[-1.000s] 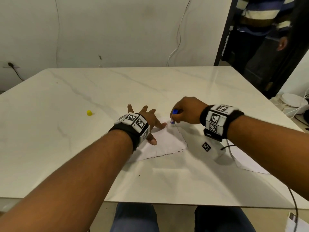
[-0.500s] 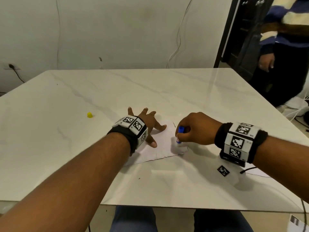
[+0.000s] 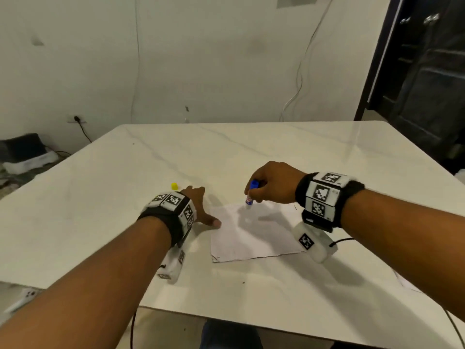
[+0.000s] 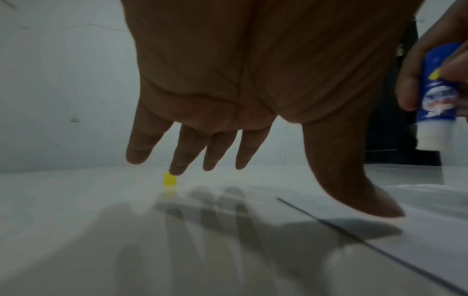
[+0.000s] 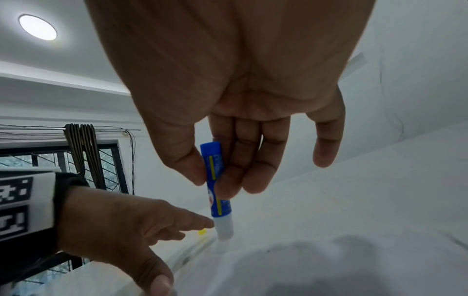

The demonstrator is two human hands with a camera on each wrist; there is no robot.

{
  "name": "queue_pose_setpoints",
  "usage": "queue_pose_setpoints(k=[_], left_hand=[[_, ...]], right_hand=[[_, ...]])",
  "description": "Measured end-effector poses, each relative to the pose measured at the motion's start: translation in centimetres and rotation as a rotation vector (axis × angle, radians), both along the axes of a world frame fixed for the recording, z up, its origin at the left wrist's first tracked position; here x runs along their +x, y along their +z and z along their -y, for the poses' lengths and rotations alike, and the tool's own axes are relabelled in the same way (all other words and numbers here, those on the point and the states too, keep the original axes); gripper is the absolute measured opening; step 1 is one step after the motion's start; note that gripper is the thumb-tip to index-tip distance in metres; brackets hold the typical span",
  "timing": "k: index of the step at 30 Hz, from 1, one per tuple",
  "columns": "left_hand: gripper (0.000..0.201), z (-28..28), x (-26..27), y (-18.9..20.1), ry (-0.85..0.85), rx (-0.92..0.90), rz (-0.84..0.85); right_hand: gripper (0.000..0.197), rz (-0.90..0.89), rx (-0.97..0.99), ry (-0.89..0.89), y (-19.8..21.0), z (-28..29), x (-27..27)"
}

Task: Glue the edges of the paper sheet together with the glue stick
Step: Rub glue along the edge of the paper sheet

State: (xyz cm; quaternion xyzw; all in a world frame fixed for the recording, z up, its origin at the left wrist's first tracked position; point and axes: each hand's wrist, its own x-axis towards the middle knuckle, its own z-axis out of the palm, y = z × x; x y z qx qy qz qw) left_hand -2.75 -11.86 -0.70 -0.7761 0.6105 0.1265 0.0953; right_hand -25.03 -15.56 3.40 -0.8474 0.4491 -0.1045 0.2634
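On the left, a small yellow plastic cap [image 3: 174,185] is sitting on the white marble-patterned table [image 3: 251,152], well clear of the work and just beyond the left hand [image 3: 198,206]. That hand's fingers are spreading, straight, hovering above the tabletop, while its thumb tip is pressing down at the left edge of the flat white paper sheet [image 3: 254,235], seemingly to pin it. To the right, the right hand [image 3: 273,183] is pinching the blue-labelled glue stick [image 3: 251,193] between thumb and the first fingers, little finger sticking out loose; the stick is pointing down with its white tip at, or just above, the sheet's far edge; contact cannot be told for sure.

As a judgement, the task is partway through: the cap is off and glue is being laid along an edge, but the edges are not yet being brought together and pressed, and no glue trace is showing clearly enough to say how much edge is covered.

Compared with half a second ago, the left hand is no longer lying flat on the paper; it is sitting off the left edge with only the thumb on it. The glue stick is working at the far edge instead of the near right corner, and the sheet is lying more squarely and more fully exposed.
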Motion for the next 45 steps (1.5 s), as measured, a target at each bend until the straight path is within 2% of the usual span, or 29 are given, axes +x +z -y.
queue_pose_setpoints(k=[5,12,16,22,29,32,36,40,45], left_hand=[[0.094,0.0,0.5,-1.9,0.057,0.006,-0.007],[0.09,0.4,0.8,-2.5,0.059,0.002,0.0],[0.09,0.6,0.7,-2.2,0.057,0.005,0.004],[0.1,1.4,0.6,-1.9,0.044,0.044,0.007],[0.086,2.4,1.0,-1.7,0.015,0.078,0.003],[0.079,2.5,1.1,-1.2,0.013,0.109,0.009],[0.084,2.7,0.9,-1.2,0.026,0.136,-0.003],[0.069,2.6,-0.1,-1.8,0.043,0.112,-0.024],[0.074,2.7,0.4,-2.4,0.016,0.085,-0.006]], right_hand=[[0.02,-0.045,0.001,0.043,-0.5,1.4,4.9],[0.022,-0.098,0.013,0.076,-2.1,1.6,7.5],[0.022,-0.117,-0.002,0.068,-2.4,1.9,7.1],[0.022,-0.189,-0.028,0.0,-2.1,3.4,2.6],[0.023,-0.303,-0.058,-0.11,-1.5,5.1,-2.3],[0.022,-0.296,-0.074,-0.109,-0.8,4.8,-1.7],[0.021,-0.159,-0.066,-0.01,-0.4,3.0,2.4],[0.021,-0.162,-0.041,0.094,-2.0,1.5,6.1],[0.022,-0.205,-0.055,0.043,-1.9,2.3,4.4]])
